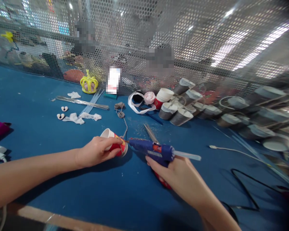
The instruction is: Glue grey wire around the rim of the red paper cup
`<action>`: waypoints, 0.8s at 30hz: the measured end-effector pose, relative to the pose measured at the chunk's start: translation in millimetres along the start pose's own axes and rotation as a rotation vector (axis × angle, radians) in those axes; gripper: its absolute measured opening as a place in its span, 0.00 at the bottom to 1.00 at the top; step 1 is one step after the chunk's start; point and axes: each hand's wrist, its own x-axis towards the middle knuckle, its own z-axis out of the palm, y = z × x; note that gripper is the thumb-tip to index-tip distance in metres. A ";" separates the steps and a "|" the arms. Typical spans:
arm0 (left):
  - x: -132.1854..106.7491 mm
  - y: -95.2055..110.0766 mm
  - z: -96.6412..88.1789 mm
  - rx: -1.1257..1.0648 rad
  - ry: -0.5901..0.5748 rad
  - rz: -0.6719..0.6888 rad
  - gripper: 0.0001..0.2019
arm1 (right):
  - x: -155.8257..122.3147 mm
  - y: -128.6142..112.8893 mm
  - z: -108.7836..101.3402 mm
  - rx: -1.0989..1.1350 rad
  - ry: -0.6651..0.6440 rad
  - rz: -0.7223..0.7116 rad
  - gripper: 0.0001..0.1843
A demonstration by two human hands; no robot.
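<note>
My left hand (100, 150) grips a red and white paper cup (123, 148) that lies tipped on its side, its open mouth toward the upper left. Wrapped round the handle of a blue hot glue gun (144, 148) is my right hand (175, 171), and a clear glue stick (188, 155) sticks out of the gun's back. The gun's nozzle is at the cup's base end; whether it touches cannot be made out. A grey cord (126, 126) runs from a small coil (120, 110) to the cup. Scissors (150, 132) lie partly hidden behind the gun.
Several grey-wrapped cups (181, 117) stand at the right, beside stacked white paper cups (164, 95). A yellow crown-shaped piece (88, 84), metal wires (82, 102) and white scraps (74, 118) lie further back. Perforated metal mesh (125, 35) closes off the table's far side. A black cable (245, 189) loops at right.
</note>
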 end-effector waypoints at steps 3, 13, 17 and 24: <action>0.9 0.7 -0.4 0.026 0.015 -0.010 0.07 | 2.1 0.9 -3.8 0.138 -0.010 0.097 0.18; 1.4 1.6 -3.0 0.017 0.087 -0.010 0.08 | 58.2 61.6 -44.2 0.611 0.396 0.232 0.08; 0.9 3.8 -3.2 0.015 0.108 0.029 0.08 | 75.8 91.3 -42.4 0.472 0.364 0.324 0.11; 1.7 7.7 -5.8 0.008 0.120 0.101 0.09 | 81.5 115.3 -35.1 0.071 0.356 0.426 0.19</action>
